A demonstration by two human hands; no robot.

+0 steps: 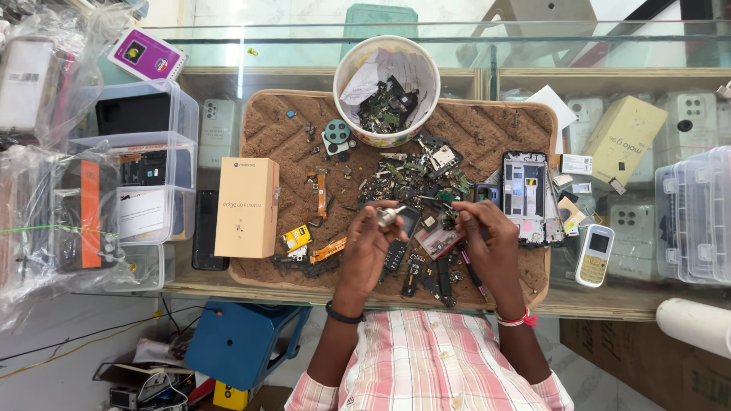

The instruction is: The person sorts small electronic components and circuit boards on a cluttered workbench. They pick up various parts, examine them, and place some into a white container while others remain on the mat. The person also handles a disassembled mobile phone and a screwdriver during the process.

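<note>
The left hand (369,242) pinches a small silvery part (387,216) at its fingertips; the right hand (487,237), curled shut on something unclear, sits just beside it over the brown mat (487,125).

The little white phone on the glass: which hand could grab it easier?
Probably the right hand. The white phone lies on that side, just past the mat's edge, while the left hand is farther off and pinches a small silver part.

Glass counter (457,53), blue stool (244,339) beneath
</note>
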